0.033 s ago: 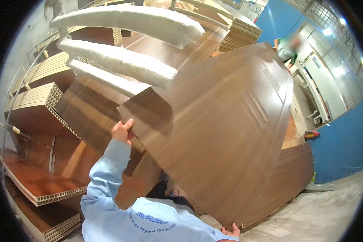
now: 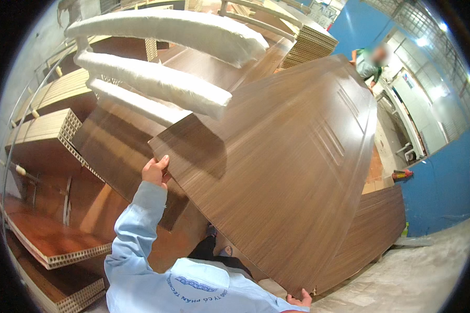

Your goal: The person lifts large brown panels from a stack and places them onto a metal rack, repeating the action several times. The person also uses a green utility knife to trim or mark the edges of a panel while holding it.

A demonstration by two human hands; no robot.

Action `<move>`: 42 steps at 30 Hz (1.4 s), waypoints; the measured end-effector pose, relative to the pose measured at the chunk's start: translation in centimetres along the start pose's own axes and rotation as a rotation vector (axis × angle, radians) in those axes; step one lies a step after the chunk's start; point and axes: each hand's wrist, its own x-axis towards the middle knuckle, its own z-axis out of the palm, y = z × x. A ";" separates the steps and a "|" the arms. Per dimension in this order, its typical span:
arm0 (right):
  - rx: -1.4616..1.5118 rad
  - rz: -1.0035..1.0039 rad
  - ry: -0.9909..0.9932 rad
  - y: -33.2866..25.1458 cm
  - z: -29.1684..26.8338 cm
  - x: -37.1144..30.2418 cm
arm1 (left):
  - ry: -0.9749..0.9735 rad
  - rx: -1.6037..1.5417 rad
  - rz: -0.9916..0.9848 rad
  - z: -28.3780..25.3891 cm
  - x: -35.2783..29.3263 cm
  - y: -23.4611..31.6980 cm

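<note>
A large brown wood-grain door panel [image 2: 266, 182] with raised oblong mouldings stretches away from me, tilted in the view. My left hand [image 2: 155, 170] grips its near left corner, thumb on top and fingers underneath. At the near right corner, low in the picture, my right hand [image 2: 300, 299] closes on the edge, only partly in view. Another person [image 2: 371, 65] stands at the far end with hands at the panel's edge.
White wrapped rack arms [image 2: 156, 78] jut over the panel's left side. Stacked hollow-core brown panels [image 2: 57, 250] fill shelving on the left. More brown panels [image 2: 376, 224] lie beneath at right, beside a blue wall [image 2: 438, 193].
The panel's near left corner and my left hand have shifted very slightly to the left. Both hands keep their hold.
</note>
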 end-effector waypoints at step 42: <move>0.214 -0.047 -0.707 55.6 36.5 -30.4 | 0.323 0.511 0.326 -59.0 44.5 36.2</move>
